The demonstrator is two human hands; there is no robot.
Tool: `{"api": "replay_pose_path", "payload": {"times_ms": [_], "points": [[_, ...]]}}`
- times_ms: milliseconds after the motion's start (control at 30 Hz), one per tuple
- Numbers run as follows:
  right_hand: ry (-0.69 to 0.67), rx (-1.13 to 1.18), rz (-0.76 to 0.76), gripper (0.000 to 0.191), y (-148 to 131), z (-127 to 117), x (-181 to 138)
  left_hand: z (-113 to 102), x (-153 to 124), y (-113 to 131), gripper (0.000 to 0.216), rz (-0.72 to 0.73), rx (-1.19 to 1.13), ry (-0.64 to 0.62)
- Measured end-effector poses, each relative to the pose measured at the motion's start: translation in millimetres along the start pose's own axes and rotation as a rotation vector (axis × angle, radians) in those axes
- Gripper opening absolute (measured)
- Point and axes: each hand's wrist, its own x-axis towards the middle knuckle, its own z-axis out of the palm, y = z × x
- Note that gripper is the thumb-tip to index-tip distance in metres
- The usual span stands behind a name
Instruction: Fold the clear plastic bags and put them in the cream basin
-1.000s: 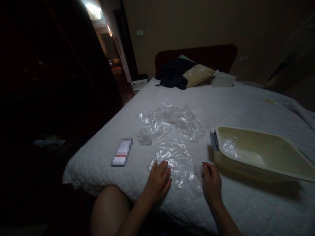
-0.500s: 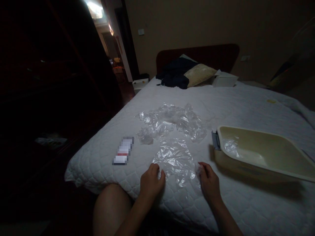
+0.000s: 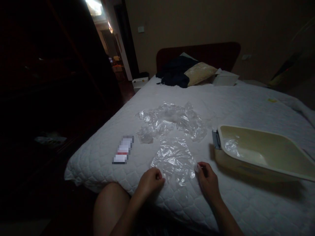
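A clear plastic bag [image 3: 173, 157] lies spread and wrinkled on the white quilted bed, between my two hands. My right hand [image 3: 208, 178] pinches a bunched bit of its right edge between thumb and fingers. At the bag's lower left edge, my left hand [image 3: 151, 180] is closed with the fingers curled toward the thumb; the film in its grip is mostly hidden. Just beyond lies a heap of more crumpled clear plastic bags [image 3: 169, 119].
A cream plastic bin [image 3: 265, 154] with a grey latch stands at right, some clear plastic inside. A phone-like rectangle [image 3: 123, 150], pixelated, lies at left. Dark clothing [image 3: 176, 72], a beige pillow [image 3: 200, 73] and a white box [image 3: 225, 78] sit by the headboard [image 3: 221, 54].
My left hand has turned and curled its fingers in, drawing slightly down from the bag's left edge. My right hand has shifted slightly left, still pinching the film.
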Motion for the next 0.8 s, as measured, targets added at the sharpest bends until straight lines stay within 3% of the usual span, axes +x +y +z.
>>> {"api": "replay_pose_path", "payload": {"times_ms": [100, 200, 333, 700, 800], "points": [[-0.03, -0.026, -0.022, 0.028, -2, 1, 0, -3, 3, -8, 0.016, 0.008, -0.089, -0.169], [-0.062, -0.071, -0.138, 0.025, -2, 3, 2, -7, 2, -12, 0.017, 0.028, -0.105, -0.243], [-0.101, -0.175, -0.249, 0.022, -2, 4, 4, -11, -1, -13, 0.019, 0.049, -0.062, -0.277], [-0.113, -0.257, -0.261, 0.025, -4, 5, 4, -40, -10, -14, 0.034, 0.071, -0.149, -0.452], [-0.087, -0.147, -0.273, 0.023, -1, 5, 5, -48, -6, -23, 0.035, 0.054, -0.246, -0.367]]}}
